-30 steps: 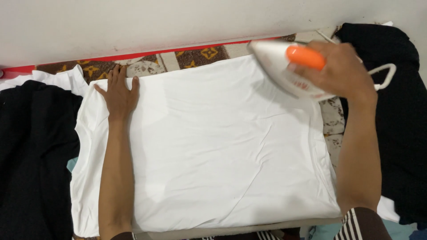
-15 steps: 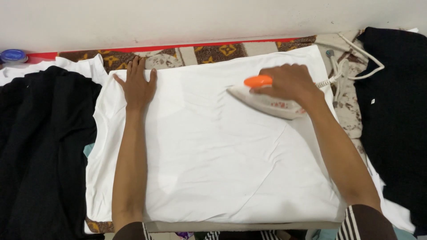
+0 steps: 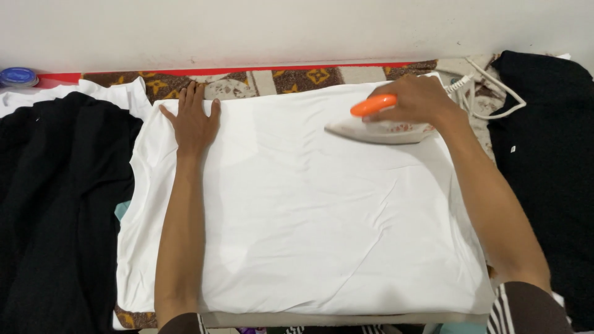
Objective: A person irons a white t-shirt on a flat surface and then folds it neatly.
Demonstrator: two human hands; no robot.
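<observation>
A white garment [image 3: 309,204] lies spread flat in front of me, lightly creased. My right hand [image 3: 417,99] grips the orange handle of a white iron [image 3: 377,128], whose sole rests on the garment's far right part, tip pointing left. My left hand [image 3: 193,120] lies flat, fingers spread, pressing the garment's far left corner.
A black garment [image 3: 55,204] is heaped on the left, with white cloth [image 3: 37,99] beneath it. Another black garment [image 3: 547,167] lies on the right. The iron's white cord [image 3: 489,89] loops at the far right. A patterned brown mat [image 3: 297,79] runs along the wall; a blue lid [image 3: 18,77] sits far left.
The iron came down from the far right edge onto the garment and slid left along its far side. The left hand stayed pressed on the corner.
</observation>
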